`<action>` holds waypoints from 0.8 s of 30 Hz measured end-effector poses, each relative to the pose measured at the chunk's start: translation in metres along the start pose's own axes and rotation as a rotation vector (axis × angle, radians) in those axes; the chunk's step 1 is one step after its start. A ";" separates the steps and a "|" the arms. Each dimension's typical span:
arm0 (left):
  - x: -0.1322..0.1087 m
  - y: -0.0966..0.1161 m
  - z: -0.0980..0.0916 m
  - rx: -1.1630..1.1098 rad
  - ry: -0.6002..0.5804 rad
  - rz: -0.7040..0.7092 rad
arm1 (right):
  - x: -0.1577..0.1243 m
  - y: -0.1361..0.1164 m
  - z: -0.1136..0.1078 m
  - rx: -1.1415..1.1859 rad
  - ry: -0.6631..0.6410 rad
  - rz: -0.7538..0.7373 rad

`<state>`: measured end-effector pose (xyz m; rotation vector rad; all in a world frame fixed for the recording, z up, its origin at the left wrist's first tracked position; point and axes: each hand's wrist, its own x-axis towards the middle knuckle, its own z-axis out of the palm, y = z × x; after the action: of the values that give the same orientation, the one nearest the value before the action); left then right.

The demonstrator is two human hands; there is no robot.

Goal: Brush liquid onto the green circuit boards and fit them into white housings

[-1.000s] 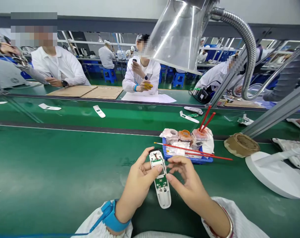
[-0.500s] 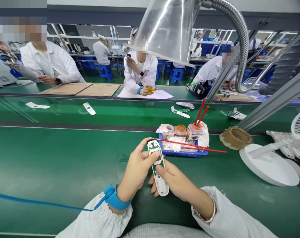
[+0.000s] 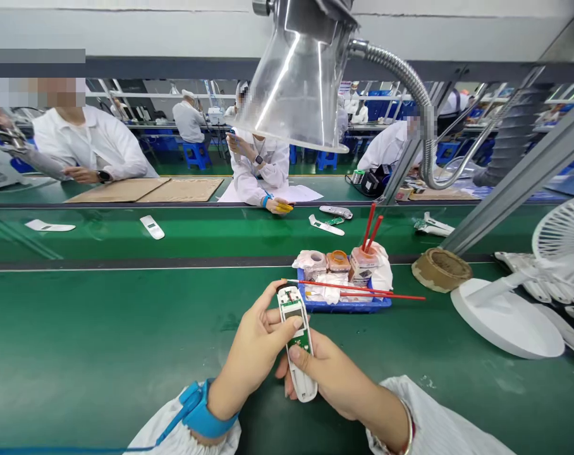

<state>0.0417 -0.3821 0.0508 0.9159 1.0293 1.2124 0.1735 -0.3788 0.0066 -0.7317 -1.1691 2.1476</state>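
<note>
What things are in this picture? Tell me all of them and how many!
open plastic device: one, white and green, held in both hands
tray: one, blue, just beyond the hands
lying sticks: two, red, across the tray
standing sticks: two, red, upright in a tub on the tray
ring: one, brown, right of the tray
fan: one, white, far right
hood: one, clear, overhead
co-workers: several, white coats, beyond the belts
wrist strap: one, blue, left wrist
left hand: one, on the device's top
right hand: one, under the device

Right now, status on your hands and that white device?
Left hand and right hand holding open white plastic housing, green circuit board exposed. Blue tray close ahead.
</note>
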 end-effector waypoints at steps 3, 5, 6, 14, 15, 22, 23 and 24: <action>0.002 0.001 -0.001 0.026 -0.009 0.018 | 0.002 -0.002 0.001 0.031 0.002 -0.030; 0.003 0.000 0.000 0.031 -0.003 0.022 | 0.003 -0.003 0.002 0.065 0.008 -0.036; 0.003 -0.001 0.001 0.027 0.006 0.021 | 0.003 -0.004 0.003 0.071 0.010 -0.038; 0.007 -0.005 0.006 -0.016 -0.003 -0.072 | 0.005 -0.004 0.000 -0.030 0.051 -0.064; 0.008 -0.005 0.007 -0.015 -0.015 -0.077 | 0.005 -0.003 -0.001 -0.034 0.044 -0.070; 0.016 -0.007 0.007 0.083 -0.020 -0.109 | 0.012 0.005 -0.011 -0.032 -0.044 -0.133; 0.018 -0.006 0.007 0.094 -0.034 -0.103 | 0.014 0.004 -0.012 -0.023 -0.023 -0.138; 0.021 -0.005 0.007 0.102 -0.048 -0.092 | 0.015 0.003 -0.012 -0.011 -0.001 -0.142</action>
<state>0.0514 -0.3623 0.0451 0.9613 1.0908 1.0646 0.1706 -0.3627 -0.0047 -0.6332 -1.1976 2.0256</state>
